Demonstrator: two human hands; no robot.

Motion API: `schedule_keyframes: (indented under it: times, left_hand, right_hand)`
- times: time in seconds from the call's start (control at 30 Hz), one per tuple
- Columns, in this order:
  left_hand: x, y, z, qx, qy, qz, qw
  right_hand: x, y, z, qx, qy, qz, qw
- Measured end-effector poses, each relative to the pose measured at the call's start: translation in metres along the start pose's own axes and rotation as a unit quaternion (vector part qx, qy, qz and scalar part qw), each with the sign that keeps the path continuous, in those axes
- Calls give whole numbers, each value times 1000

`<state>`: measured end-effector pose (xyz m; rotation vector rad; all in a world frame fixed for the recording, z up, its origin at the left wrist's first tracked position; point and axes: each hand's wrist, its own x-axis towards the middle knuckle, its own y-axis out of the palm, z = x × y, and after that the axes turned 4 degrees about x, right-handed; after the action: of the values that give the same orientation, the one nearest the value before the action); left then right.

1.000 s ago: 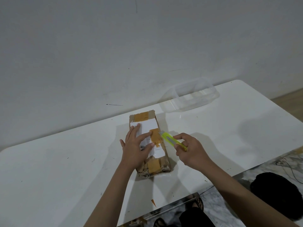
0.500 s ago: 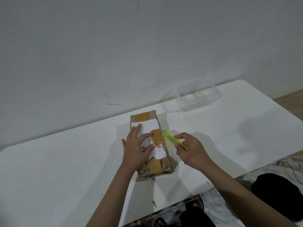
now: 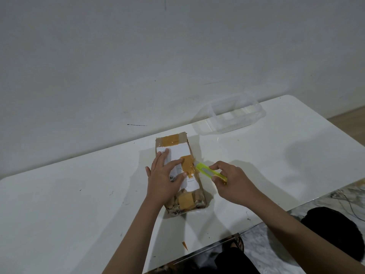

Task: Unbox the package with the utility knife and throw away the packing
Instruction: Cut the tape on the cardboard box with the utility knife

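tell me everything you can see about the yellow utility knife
The utility knife has a slim, bright yellow-green body that looks like plastic, with a pale slot running along its top. It lies nearly flat and angled, its front end at the right side of the taped cardboard package, beside a patch of tan tape. The right hand grips its rear end with curled fingers. Whether a blade is out and cutting cannot be told.

The package (image 3: 178, 175) is showing brown cardboard crossed by glossy orange-tan tape patches (image 3: 171, 141) and a white label (image 3: 182, 150) bearing a small black barcode. The utility knife (image 3: 210, 172) is glowing bright yellow-green with a grey metal strip. The counter (image 3: 79, 204) is looking plain white, the wall (image 3: 177, 56) pale grey, the plastic tub (image 3: 236, 115) clear.
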<state>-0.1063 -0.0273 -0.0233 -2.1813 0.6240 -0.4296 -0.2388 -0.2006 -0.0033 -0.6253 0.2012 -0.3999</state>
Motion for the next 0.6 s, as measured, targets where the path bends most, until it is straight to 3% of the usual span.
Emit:
schedule_keyframes:
  times: [0.33,0.47,0.6]
  left_hand:
    - [0,3,-1,4,-2,-9,1000]
    - [1,4,-1,4,-1,-9,1000]
    - [1,5,0,2,2,-11,1000]
  right_hand:
    - [-5,1,4,-14,18,28,999]
    - [-13,-5,-4,77,59,56,994]
    - [-7,-9,-2,113,82,3,990]
